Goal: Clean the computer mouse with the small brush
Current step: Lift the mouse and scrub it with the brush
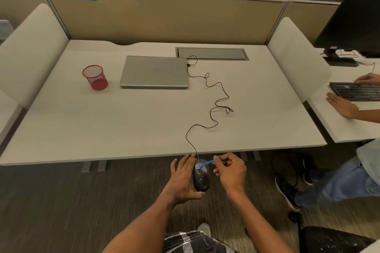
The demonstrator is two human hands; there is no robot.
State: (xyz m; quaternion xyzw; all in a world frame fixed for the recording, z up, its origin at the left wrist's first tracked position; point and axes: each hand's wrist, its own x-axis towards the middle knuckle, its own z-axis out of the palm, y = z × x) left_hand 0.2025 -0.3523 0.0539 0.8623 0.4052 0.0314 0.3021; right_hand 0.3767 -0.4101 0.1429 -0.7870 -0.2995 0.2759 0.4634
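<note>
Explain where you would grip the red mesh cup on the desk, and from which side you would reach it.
Best grip the red mesh cup round its wall, midway up, reaching from the front. It stands upright and round, so fingers can wrap it; the closed laptop lies to its right, and its open top offers only a thin rim.

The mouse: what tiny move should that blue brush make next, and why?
Probably a short stroke back along its top. The right hand pinches the small blue brush with its bristles on the front end of the computer mouse, which the left hand holds; the rest of the top lies bare.
</note>
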